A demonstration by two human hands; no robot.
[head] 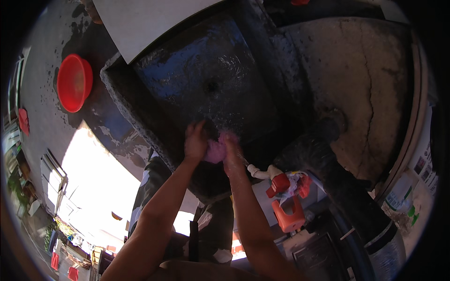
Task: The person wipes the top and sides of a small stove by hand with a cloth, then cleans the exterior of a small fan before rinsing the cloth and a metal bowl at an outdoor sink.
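Observation:
Low in a dark stone sink [253, 105], a bunched pink cloth or mesh [216, 151] lies between my two hands. My right hand [231, 149] is closed on its right side, with some pink showing past the fingers. At its left side, my left hand [195, 142] grips the edge with bent fingers, slightly blurred. From the pale tap spout [258, 172], water runs onto my right hand near the wrist. Ripples of shallow water cover the sink floor around a dark drain hole [211, 86].
A red plastic basin [74, 83] sits on the wet floor at left. The tap has a red handle [280, 183]; an orange plastic holder [289, 215] is below it. A thick dark pipe [337, 175] runs at right, beside a cracked round slab [351, 80]. A pale board [151, 24] overhangs the sink's far left.

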